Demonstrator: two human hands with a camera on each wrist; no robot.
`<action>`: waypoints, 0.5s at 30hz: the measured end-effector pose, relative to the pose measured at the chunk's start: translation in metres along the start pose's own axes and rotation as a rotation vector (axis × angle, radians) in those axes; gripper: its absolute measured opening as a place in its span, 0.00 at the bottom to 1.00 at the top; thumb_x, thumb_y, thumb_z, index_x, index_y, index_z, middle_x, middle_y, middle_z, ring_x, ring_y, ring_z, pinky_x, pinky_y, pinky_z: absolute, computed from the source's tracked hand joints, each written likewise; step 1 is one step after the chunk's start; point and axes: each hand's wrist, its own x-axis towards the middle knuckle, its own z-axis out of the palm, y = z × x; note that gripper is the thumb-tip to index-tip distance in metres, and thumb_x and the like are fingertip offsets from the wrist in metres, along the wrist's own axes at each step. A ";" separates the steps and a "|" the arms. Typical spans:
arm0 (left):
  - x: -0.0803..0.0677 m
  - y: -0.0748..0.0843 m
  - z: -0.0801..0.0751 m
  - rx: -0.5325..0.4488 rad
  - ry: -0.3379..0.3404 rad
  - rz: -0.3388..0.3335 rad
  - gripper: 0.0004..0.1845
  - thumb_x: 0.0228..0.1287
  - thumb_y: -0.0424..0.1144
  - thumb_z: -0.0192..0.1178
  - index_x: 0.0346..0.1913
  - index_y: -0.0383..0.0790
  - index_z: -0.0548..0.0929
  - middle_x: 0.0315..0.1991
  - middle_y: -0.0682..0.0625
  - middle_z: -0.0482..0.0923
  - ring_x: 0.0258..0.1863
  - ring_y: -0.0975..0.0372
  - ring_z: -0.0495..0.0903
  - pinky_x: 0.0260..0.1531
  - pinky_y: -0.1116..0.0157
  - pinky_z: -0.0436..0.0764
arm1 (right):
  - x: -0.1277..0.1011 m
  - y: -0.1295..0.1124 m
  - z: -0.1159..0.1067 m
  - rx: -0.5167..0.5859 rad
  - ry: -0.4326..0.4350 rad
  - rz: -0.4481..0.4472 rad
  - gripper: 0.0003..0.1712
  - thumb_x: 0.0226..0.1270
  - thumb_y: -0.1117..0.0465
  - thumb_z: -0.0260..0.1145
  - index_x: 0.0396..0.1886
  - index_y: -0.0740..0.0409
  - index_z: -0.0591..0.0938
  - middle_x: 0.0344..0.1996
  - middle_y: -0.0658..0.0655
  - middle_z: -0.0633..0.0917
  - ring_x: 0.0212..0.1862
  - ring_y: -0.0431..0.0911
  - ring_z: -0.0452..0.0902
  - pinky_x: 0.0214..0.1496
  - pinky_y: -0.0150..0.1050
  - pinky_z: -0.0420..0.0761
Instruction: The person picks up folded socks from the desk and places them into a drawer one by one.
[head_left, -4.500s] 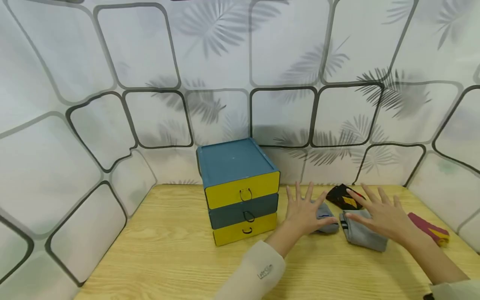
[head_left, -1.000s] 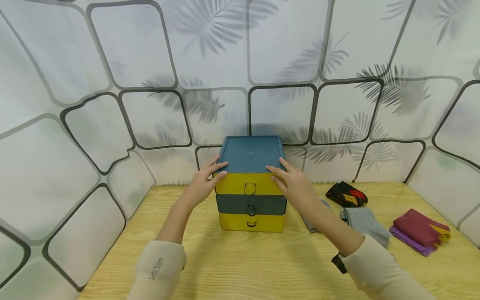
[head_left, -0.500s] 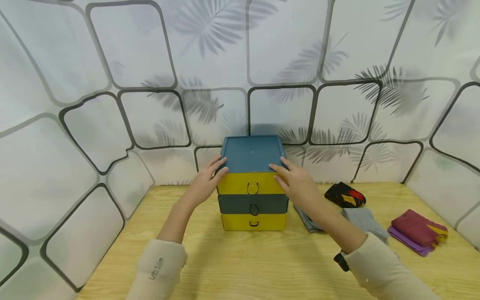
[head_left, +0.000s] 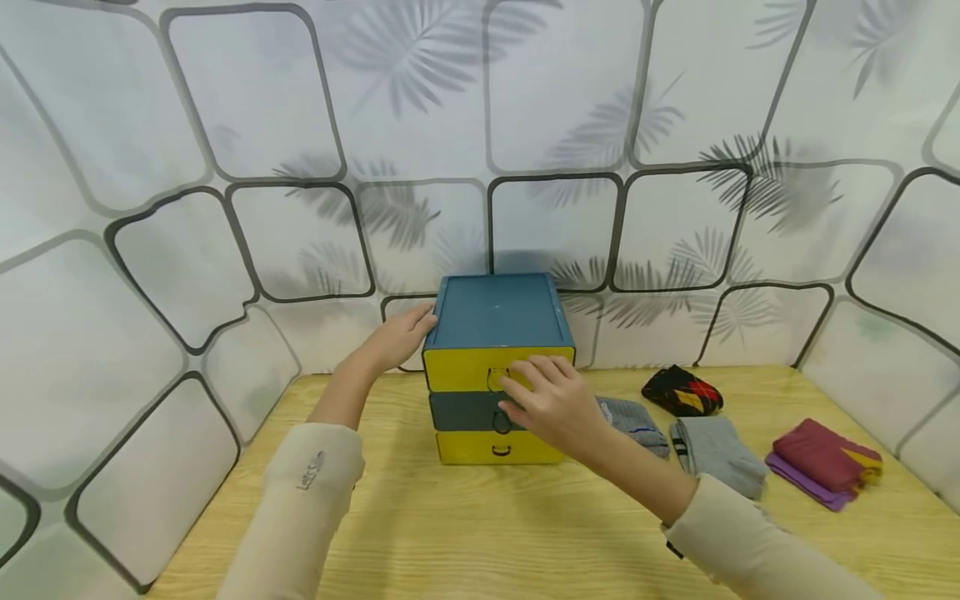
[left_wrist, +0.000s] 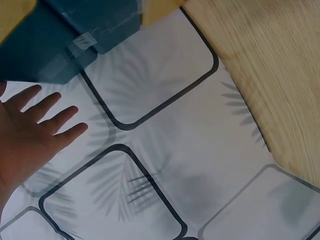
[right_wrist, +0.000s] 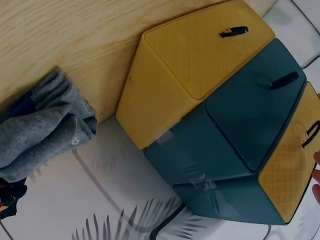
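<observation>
Yellow top drawer [head_left: 480, 367]: right hand [head_left: 551, 406] fingers at its ring, grip unclear, left hand [head_left: 397, 335] flat on box [head_left: 495, 312] side w/ fingers straight; hard tug could slide box fwd.

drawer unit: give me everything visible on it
The drawer unit is a small teal plastic-looking chest with three stacked drawers, yellow, teal, yellow, each with a dark ring pull. All look closed. It stands upright on the wooden table against the patterned backdrop. The left hand touches its left side; the right hand covers the front.
</observation>
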 end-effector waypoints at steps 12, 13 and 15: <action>0.010 0.008 0.006 0.157 0.000 -0.098 0.30 0.74 0.50 0.28 0.73 0.40 0.47 0.71 0.42 0.46 0.69 0.47 0.42 0.63 0.44 0.40 | 0.001 0.001 0.018 0.041 0.042 -0.002 0.08 0.50 0.63 0.73 0.31 0.56 0.84 0.33 0.55 0.80 0.39 0.51 0.74 0.42 0.42 0.74; 0.009 0.009 0.006 0.151 -0.005 -0.107 0.30 0.74 0.51 0.28 0.73 0.41 0.47 0.71 0.43 0.46 0.69 0.47 0.41 0.63 0.44 0.40 | 0.001 0.001 0.018 0.037 0.046 -0.006 0.07 0.50 0.62 0.73 0.31 0.56 0.84 0.33 0.55 0.80 0.39 0.51 0.74 0.42 0.42 0.74; 0.009 0.009 0.006 0.141 -0.013 -0.113 0.30 0.74 0.52 0.28 0.73 0.42 0.46 0.71 0.43 0.44 0.69 0.47 0.40 0.63 0.43 0.38 | 0.002 0.000 0.019 0.025 0.053 -0.014 0.07 0.51 0.61 0.73 0.31 0.55 0.84 0.33 0.55 0.80 0.39 0.51 0.75 0.42 0.42 0.74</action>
